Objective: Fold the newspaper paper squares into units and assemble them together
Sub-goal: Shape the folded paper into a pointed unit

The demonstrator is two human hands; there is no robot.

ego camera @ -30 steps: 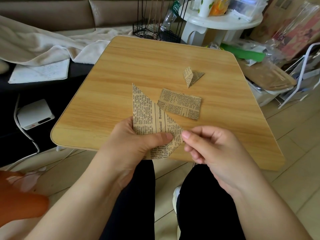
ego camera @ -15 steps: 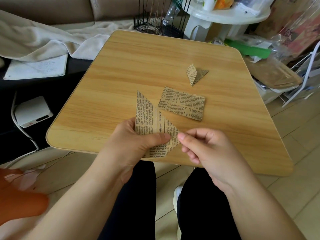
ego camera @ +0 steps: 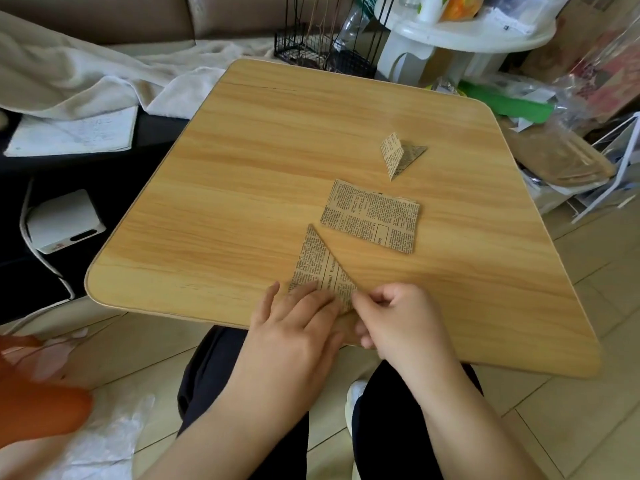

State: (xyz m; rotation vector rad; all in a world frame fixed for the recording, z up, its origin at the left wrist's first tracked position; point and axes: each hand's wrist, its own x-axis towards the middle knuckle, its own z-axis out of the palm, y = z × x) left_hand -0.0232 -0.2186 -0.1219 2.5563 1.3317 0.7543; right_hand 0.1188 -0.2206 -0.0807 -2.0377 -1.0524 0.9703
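The half-folded newspaper unit (ego camera: 320,268), lately held up, now lies on the worktop (ego camera: 242,202), left hand (ego camera: 294,327) pressing flat, right hand (ego camera: 391,317) pinching its corner to crease.

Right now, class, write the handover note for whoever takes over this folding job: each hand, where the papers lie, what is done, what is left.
Left hand: fingers flat, pressing the half-folded piece onto the table near its front edge.
Right hand: fingers curled, pinching that piece's right corner.
Flat newspaper stack: just behind, untouched.
Finished folded unit: further back, right.
Done: one unit.
Left: finish this fold, fold the stack, assemble.
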